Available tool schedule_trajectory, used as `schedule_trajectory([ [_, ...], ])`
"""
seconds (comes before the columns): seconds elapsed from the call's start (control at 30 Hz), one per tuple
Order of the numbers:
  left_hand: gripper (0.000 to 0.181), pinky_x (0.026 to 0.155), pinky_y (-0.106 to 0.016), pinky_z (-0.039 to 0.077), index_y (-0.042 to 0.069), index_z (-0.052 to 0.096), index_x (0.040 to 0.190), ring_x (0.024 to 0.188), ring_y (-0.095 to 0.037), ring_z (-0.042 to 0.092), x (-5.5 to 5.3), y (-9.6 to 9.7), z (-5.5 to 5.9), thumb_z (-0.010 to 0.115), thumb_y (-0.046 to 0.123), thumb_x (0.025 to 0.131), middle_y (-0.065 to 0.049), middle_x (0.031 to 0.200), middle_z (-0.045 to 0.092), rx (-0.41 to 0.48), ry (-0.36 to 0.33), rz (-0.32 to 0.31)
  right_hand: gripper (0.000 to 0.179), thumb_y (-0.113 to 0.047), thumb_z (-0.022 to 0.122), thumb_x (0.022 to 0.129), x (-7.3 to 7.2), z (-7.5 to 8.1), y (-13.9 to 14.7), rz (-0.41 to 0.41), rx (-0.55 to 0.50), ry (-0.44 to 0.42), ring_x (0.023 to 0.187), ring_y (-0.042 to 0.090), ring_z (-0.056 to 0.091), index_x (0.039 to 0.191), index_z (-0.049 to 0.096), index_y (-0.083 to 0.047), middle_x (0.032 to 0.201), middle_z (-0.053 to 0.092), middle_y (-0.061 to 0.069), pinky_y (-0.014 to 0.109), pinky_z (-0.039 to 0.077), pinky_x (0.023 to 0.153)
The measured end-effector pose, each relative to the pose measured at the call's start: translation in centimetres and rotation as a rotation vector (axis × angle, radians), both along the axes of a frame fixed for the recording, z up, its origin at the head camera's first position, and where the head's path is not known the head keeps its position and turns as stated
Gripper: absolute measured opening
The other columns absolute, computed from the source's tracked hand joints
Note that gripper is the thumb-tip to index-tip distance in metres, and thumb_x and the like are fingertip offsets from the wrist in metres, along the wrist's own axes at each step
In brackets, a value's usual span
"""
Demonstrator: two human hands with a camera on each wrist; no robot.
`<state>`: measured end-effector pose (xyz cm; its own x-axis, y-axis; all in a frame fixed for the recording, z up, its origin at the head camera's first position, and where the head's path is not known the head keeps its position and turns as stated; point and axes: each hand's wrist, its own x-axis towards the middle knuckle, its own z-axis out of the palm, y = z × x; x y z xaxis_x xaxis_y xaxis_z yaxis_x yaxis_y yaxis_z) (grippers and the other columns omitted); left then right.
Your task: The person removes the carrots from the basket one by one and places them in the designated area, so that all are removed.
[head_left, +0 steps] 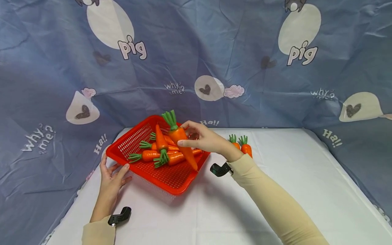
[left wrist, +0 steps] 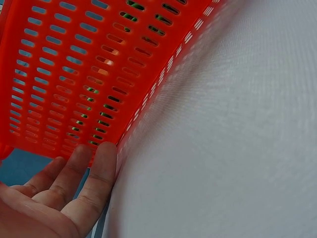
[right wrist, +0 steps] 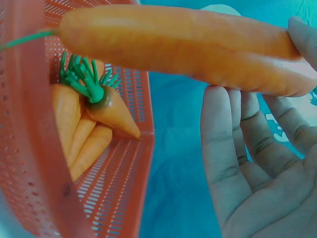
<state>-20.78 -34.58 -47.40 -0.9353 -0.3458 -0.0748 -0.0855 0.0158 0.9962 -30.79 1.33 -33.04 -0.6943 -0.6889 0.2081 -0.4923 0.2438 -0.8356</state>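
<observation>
Left of the red basket (head_left: 179,189), we see the left hand (head_left: 110,179) gripping the basket's corner, thumb at the near rim and other fingers against the outer wall. Whether the basket sits quite flat we cannot tell. Should that corner grip push up or slacken suddenly, we think the basket could tip or skid, since only one corner is held.

Inside the basket, toward its far left half, we find a pile of carrots (head_left: 149,156) with green tops. One loose carrot (head_left: 161,137) lies across the others, its leaves toward the near rim; a bump might roll it down, we judge.

Above the basket's right part, the right hand (head_left: 206,137) pinches the held carrot (head_left: 187,154) between thumb and fingertips, leaves up, tip slanting down toward the near right rim. With smooth skin and so few contact points, it could twist or slip, and if lowered at this slant its tip might catch that rim.

Right of the basket, two more carrots (head_left: 246,148) lie on the white tabletop (head_left: 306,187), partly hidden by the right forearm (head_left: 266,194); a low elbow could knock them.
</observation>
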Motion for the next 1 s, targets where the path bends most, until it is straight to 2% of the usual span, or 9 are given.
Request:
schedule_trajectory([
  [0.17,0.102,0.082,-0.023,0.065,0.056,-0.008,0.165,0.104,0.005,0.065,-0.2,0.1,0.1,0.071,0.031,0.105,0.0,0.15,0.036,-0.004,-0.008,-0.005,0.039,-0.02,0.074,0.1,-0.3,-0.6,0.8,-0.017,-0.04,-0.109,0.085,0.025,0.064,0.134,0.059,-0.008,0.104,0.065,0.007,0.034,0.062,0.073],
  [0.37,0.102,0.083,-0.022,0.065,0.058,-0.009,0.164,0.111,0.004,0.062,0.1,0.2,0.1,0.07,0.034,0.105,-0.007,0.159,0.03,-0.009,-0.028,0.002,0.04,-0.019,0.074,0.102,-0.7,-1.4,1.6,-0.055,-0.042,-0.179,0.075,0.029,0.067,0.135,0.056,-0.006,0.105,0.062,0.01,0.033,0.062,0.07],
  [0.5,0.102,0.082,-0.023,0.065,0.057,-0.007,0.165,0.108,0.005,0.064,0.1,0.2,0.2,0.071,0.033,0.104,-0.008,0.16,0.031,-0.005,-0.017,0.016,0.039,-0.019,0.074,0.102,-1.2,-1.4,2.1,-0.085,-0.052,-0.203,0.083,0.023,0.071,0.134,0.057,-0.005,0.109,0.063,0.012,0.039,0.067,0.075],
  [0.67,0.103,0.079,-0.023,0.066,0.052,-0.007,0.167,0.1,0.005,0.069,0.0,0.2,0.0,0.071,0.029,0.105,-0.001,0.149,0.038,-0.003,0.017,0.012,0.037,-0.018,0.073,0.103,-1.7,-1.4,3.2,-0.121,-0.086,-0.241,0.093,0.021,0.072,0.132,0.056,-0.003,0.109,0.064,0.012,0.049,0.069,0.081],
  [0.87,0.103,0.079,-0.022,0.066,0.049,-0.008,0.167,0.099,0.005,0.07,-0.2,0.0,0.0,0.07,0.026,0.105,0.008,0.137,0.041,0.019,0.048,-0.016,0.036,-0.021,0.072,0.103,-1.8,-1.6,4.6,-0.186,-0.108,-0.275,0.093,0.019,0.072,0.132,0.057,-0.004,0.106,0.063,0.01,0.042,0.069,0.078],
  [1.0,0.102,0.077,-0.022,0.066,0.047,-0.008,0.168,0.098,0.005,0.07,-0.1,0.0,-0.2,0.07,0.026,0.105,0.009,0.136,0.041,0.026,0.046,-0.009,0.036,-0.024,0.072,0.103,-1.8,-2.2,5.8,-0.236,-0.094,-0.312,0.094,0.019,0.07,0.13,0.057,-0.006,0.108,0.064,0.01,0.045,0.069,0.082],
])
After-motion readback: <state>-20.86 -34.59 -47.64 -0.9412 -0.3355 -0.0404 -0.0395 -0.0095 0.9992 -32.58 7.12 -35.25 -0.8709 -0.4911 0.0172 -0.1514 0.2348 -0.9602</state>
